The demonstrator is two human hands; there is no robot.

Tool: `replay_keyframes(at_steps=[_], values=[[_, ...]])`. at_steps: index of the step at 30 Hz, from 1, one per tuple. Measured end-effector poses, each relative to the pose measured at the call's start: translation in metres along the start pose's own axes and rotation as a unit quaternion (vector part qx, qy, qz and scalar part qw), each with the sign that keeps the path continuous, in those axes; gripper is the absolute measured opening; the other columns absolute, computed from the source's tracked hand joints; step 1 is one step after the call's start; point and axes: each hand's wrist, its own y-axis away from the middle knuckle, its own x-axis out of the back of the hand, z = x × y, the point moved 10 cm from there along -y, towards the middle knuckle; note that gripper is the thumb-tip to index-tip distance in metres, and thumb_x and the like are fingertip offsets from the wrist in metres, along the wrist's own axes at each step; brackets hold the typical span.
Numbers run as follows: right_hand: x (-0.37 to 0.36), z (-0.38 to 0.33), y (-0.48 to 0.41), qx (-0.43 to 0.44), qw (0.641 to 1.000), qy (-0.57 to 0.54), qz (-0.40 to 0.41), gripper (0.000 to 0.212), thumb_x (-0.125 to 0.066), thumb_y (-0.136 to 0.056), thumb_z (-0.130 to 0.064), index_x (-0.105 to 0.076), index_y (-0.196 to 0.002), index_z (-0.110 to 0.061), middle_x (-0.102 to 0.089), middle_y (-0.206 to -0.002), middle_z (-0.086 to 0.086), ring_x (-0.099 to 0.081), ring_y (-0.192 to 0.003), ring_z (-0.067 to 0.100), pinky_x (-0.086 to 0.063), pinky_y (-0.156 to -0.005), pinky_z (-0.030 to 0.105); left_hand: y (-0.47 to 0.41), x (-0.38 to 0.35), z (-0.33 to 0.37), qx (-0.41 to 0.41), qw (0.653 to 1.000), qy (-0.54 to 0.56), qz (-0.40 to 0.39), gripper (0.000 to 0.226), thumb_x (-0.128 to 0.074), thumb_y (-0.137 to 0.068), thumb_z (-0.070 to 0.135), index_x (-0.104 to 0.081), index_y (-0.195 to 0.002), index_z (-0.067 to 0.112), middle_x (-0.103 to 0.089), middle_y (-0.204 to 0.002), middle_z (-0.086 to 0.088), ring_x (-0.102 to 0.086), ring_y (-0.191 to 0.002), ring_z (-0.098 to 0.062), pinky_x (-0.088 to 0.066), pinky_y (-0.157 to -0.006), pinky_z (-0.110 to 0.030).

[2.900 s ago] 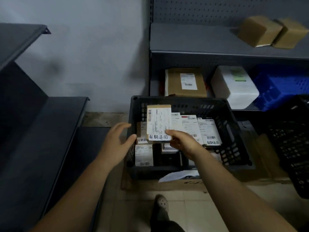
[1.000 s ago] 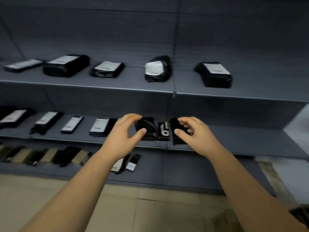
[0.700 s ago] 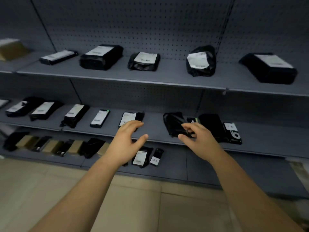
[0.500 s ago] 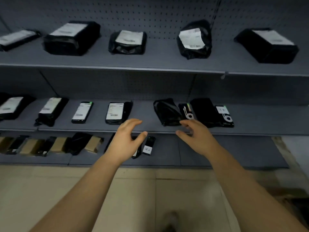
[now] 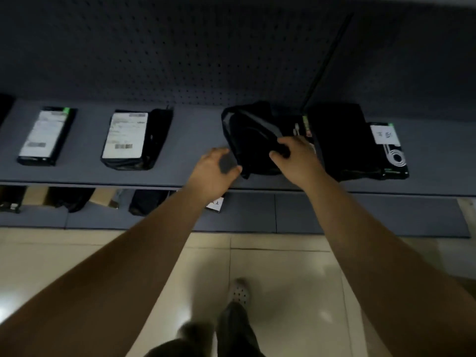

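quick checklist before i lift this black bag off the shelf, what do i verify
1. Right hand has a hold on the black bag: fingers curl into its top fold. Ok.
2. Left hand has a hold: it sits beside the bag's left edge, with shelf showing between thumb and fingers. Not ok.
3. Bag free of neighbours: its right side lies against the small cable packet. Not ok.
4. Room on the left: bare shelf runs as far as the labelled parcel. Ok.
5. Bag's label is checked: none shows on its top. Cannot tell.
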Motion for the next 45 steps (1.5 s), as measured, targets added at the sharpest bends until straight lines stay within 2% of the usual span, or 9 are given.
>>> replay_keyframes(at_steps=[9, 12, 20, 26, 29, 33, 36, 42, 45], values=[[-0.069, 0.021, -0.079, -0.058, 0.989, 0.126, -0.051, 0.065, -0.047, -0.098, -0.043, -0.019, -0.154, -0.025, -0.019, -0.157, 0.015, -0.023, -0.142, 0.038, -0.027, -0.115, 0.047, -0.089, -0.046, -0.044, 0.088, 0.994, 0.054, -0.045, 0.040, -0.052, -0.097, 0.035, -0.056, -0.132, 0.016, -0.060, -0.130, -0.007, -0.057, -0.116, -0.025, -0.039, -0.079, -0.017], [-0.090, 0.001, -0.064, -0.063, 0.996, 0.054, -0.024, 0.065, -0.051, -0.097, -0.043, -0.023, -0.153, -0.026, -0.023, -0.151, 0.017, -0.026, -0.140, 0.036, -0.030, -0.113, 0.046, -0.090, -0.038, -0.067, 0.093, 0.992, 0.065, -0.047, 0.033, -0.049, -0.096, 0.035, -0.062, -0.123, 0.019, -0.060, -0.126, -0.009, -0.059, -0.112, -0.026, -0.046, -0.092, -0.030], [-0.135, -0.039, -0.057, -0.083, 0.983, -0.164, -0.022, 0.057, -0.053, -0.098, -0.040, -0.032, -0.150, -0.031, -0.027, -0.153, 0.008, -0.032, -0.141, 0.026, -0.033, -0.114, 0.039, -0.070, 0.020, -0.106, 0.108, 0.983, 0.150, 0.013, 0.031, -0.047, -0.099, 0.033, -0.060, -0.127, 0.028, -0.063, -0.119, 0.001, -0.056, -0.101, -0.014, -0.041, -0.078, -0.024], [-0.110, 0.002, -0.041, -0.245, 0.911, -0.330, -0.022, 0.065, -0.040, -0.096, -0.063, -0.051, -0.141, -0.018, -0.052, -0.143, 0.009, -0.049, -0.130, 0.028, -0.037, -0.093, 0.028, -0.065, 0.011, -0.050, -0.051, 0.973, 0.225, -0.004, 0.040, -0.048, -0.100, 0.013, -0.047, -0.139, 0.023, -0.052, -0.132, 0.004, -0.051, -0.118, -0.004, -0.039, -0.098, -0.007], [-0.098, 0.011, -0.030, -0.263, 0.903, -0.341, -0.015, 0.079, -0.045, -0.085, -0.076, -0.050, -0.141, -0.020, -0.053, -0.141, 0.004, -0.049, -0.129, 0.026, -0.040, -0.103, 0.035, -0.061, -0.009, -0.035, -0.076, 0.977, 0.196, -0.038, 0.047, -0.051, -0.098, 0.010, -0.041, -0.142, 0.022, -0.052, -0.119, 0.018, -0.053, -0.109, 0.001, -0.036, -0.087, 0.002], [-0.100, -0.014, -0.032, -0.162, 0.913, -0.373, -0.022, 0.019, -0.058, -0.096, -0.044, -0.062, -0.108, -0.030, -0.068, -0.109, -0.004, -0.064, -0.096, 0.008, -0.054, -0.089, 0.029, -0.064, -0.012, -0.038, -0.067, 0.977, 0.199, -0.038, 0.037, -0.045, -0.099, 0.009, -0.053, -0.134, 0.019, -0.060, -0.114, 0.008, -0.056, -0.108, -0.006, -0.033, -0.075, 0.006], [-0.108, -0.027, -0.035, -0.159, 0.902, -0.399, -0.030, 0.011, -0.055, -0.099, -0.034, -0.061, -0.102, -0.027, -0.066, -0.097, -0.006, -0.063, -0.089, 0.005, -0.054, -0.087, 0.027, -0.059, -0.004, -0.044, -0.058, 0.975, 0.213, -0.033, 0.037, -0.044, -0.101, 0.011, -0.052, -0.135, 0.023, -0.058, -0.114, 0.013, -0.053, -0.104, 0.002, -0.032, -0.077, 0.006], [-0.112, -0.003, -0.037, -0.247, 0.850, -0.465, -0.013, 0.025, -0.045, -0.100, -0.028, -0.060, -0.086, -0.015, -0.067, -0.094, 0.007, -0.064, -0.085, 0.018, -0.055, -0.085, 0.035, -0.075, -0.011, -0.044, -0.105, 0.991, 0.085, 0.003, 0.051, -0.051, -0.095, 0.039, -0.044, -0.144, 0.027, -0.045, -0.146, 0.002, -0.038, -0.135, -0.013, -0.031, -0.115, -0.036], [-0.092, 0.045, -0.034, -0.277, 0.864, -0.418, 0.047, 0.022, -0.050, -0.099, -0.030, -0.062, -0.108, -0.015, -0.065, -0.113, 0.007, -0.061, -0.101, 0.024, -0.051, -0.098, 0.041, -0.071, -0.042, -0.024, -0.111, 0.993, -0.040, 0.004, 0.052, -0.051, -0.096, 0.040, -0.038, -0.146, 0.034, -0.029, -0.156, 0.001, -0.019, -0.144, -0.024, -0.022, -0.118, -0.045]])
